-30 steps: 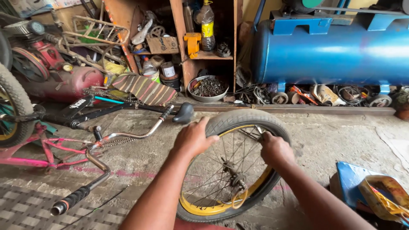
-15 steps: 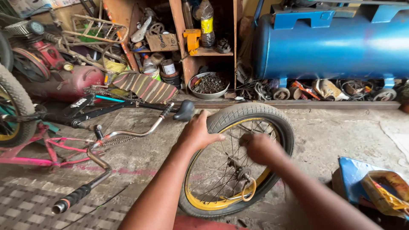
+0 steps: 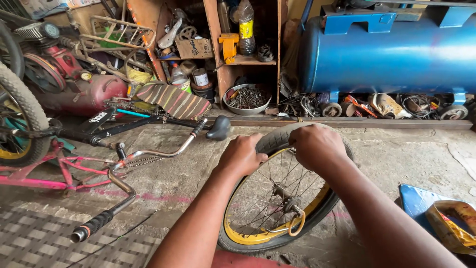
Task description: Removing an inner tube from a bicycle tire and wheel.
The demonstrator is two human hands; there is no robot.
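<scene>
A small bicycle wheel [image 3: 277, 198] with a yellow rim, thin spokes and a grey tyre stands upright on the concrete floor in front of me. My left hand [image 3: 241, 155] grips the tyre at its upper left. My right hand [image 3: 316, 145] is closed over the top of the tyre, just right of the left hand. A short cranked metal piece hangs from the hub [image 3: 292, 206] near the wheel's centre.
A pink bicycle frame [image 3: 59, 171] lies on its side to the left, its chrome handlebar [image 3: 148, 164] reaching toward the wheel. A blue air tank [image 3: 391, 49] stands at the back right. Wooden shelves [image 3: 238, 54] hold cans, a bowl of parts and tools. A yellow bag [image 3: 453, 223] lies at the right.
My right hand has slid from the tyre's right side up to its top, close to the left hand. The view has moved nearer to the wheel.
</scene>
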